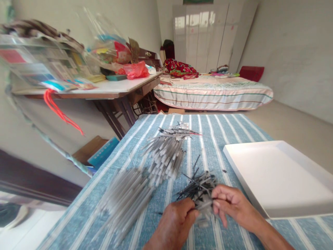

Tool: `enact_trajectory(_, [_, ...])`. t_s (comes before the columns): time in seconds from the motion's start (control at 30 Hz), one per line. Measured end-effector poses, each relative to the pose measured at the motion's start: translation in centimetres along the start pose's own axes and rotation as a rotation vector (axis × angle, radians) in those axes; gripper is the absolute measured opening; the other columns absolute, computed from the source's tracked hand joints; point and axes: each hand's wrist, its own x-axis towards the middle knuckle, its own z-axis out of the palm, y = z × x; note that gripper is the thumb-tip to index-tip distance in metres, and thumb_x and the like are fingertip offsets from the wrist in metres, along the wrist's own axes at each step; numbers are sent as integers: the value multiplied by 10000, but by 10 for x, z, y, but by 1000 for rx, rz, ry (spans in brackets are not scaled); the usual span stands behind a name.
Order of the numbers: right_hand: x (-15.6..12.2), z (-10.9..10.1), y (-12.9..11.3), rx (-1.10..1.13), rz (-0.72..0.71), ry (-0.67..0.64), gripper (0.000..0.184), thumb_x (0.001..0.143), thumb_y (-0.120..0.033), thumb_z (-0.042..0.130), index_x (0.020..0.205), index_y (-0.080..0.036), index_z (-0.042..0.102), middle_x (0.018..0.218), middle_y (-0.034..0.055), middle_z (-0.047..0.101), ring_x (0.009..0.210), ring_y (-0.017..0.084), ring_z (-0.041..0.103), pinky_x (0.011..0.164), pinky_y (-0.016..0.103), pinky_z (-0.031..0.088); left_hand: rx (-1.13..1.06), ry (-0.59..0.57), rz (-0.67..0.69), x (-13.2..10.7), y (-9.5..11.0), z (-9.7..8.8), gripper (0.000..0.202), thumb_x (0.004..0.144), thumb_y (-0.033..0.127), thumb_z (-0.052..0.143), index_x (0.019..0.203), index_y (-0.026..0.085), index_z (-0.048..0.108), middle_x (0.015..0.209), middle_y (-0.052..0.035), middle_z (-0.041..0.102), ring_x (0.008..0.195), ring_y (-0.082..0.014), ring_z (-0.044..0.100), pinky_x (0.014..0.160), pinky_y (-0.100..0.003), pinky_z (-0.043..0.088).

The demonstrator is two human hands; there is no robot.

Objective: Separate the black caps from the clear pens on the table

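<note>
My left hand (177, 220) is closed in a pinch over the near left edge of a pile of small black and grey translucent plastic pieces (199, 184). Facing it, my right hand (231, 205) pinches with thumb and forefinger at the pile's right side, its other fingers curled. Something small and slim shows at the fingertips, too blurred to name. To the left lies a spread bundle of long grey translucent pen-like tubes (127, 198). Behind it is a second stack of such tubes (166, 156), with thin loose dark sticks (179, 131) at its far end.
A shallow white box lid (283, 180) lies at the right on the striped blue cloth (208, 135). One tiny black piece (224, 171) sits apart near the lid. A cluttered side table (125, 88) stands at left, a bed (213, 92) beyond. A blue box (104, 152) is below left.
</note>
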Motion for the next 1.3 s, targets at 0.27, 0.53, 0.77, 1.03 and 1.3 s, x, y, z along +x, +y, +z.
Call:
enact_trajectory(0.27, [0, 3, 5, -83, 21, 91, 346, 836, -446, 465, 652, -153, 450, 488, -37, 542, 282, 35, 440, 305, 130, 253, 4, -10, 8, -1, 1, 0, 207, 837, 236, 412, 645, 179, 466, 642, 24, 547, 639, -103, 525, 551, -190, 314])
enact_trajectory(0.53, [5, 11, -3, -150, 56, 116, 405, 832, -503, 425, 611, -163, 422, 454, -49, 526, 252, 30, 399, 280, 135, 219, 9, 47, 50, -4, -2, 0, 204, 842, 239, 393, 662, 184, 472, 657, 20, 551, 642, -111, 522, 554, -195, 319])
enact_trajectory(0.77, [10, 16, -7, -125, 100, 154, 412, 797, -559, 433, 697, -159, 447, 473, -37, 576, 247, 51, 443, 277, 144, 220, -6, 115, 73, -5, -6, -8, 213, 844, 257, 396, 655, 184, 461, 620, 22, 528, 585, -102, 489, 526, -193, 302])
enact_trajectory(1.03, [17, 24, -15, -87, 68, 156, 381, 788, -541, 473, 762, -161, 466, 510, -34, 602, 263, 53, 460, 295, 146, 163, -6, 185, 119, -8, -14, -12, 212, 849, 251, 383, 686, 180, 497, 607, 19, 529, 561, -100, 479, 511, -186, 297])
enact_trajectory(1.3, [25, 20, -16, -131, 65, 177, 387, 779, -528, 492, 659, -164, 437, 469, -43, 575, 249, 40, 424, 289, 141, 178, 4, 205, 109, -6, -20, -13, 225, 854, 268, 374, 688, 179, 497, 603, 19, 525, 551, -98, 470, 502, -186, 292])
